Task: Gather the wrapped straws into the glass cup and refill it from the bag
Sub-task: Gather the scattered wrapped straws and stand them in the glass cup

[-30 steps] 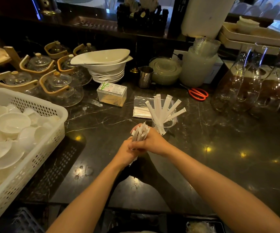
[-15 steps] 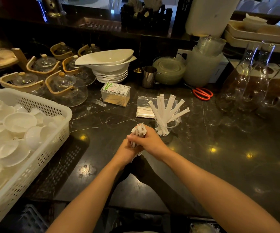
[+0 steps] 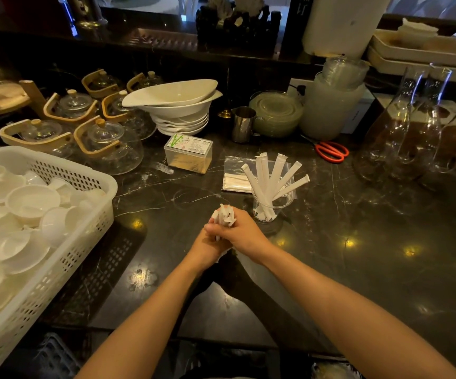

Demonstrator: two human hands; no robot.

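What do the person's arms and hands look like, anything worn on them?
Both forearms are bare up to the bottom edge of the picture: no sleeves show. The left hand and right hand wear no gloves, and no watch, bracelet or ring shows on the parts in view. No markings are visible.

The label on the clear plastic box (image 3: pixel 188 157) shows green bamboo artwork, but its print is too small to read.

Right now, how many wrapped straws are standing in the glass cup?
6 straws in the cup: leftmost, two upright, then three leaning right. Others may be hidden behind.
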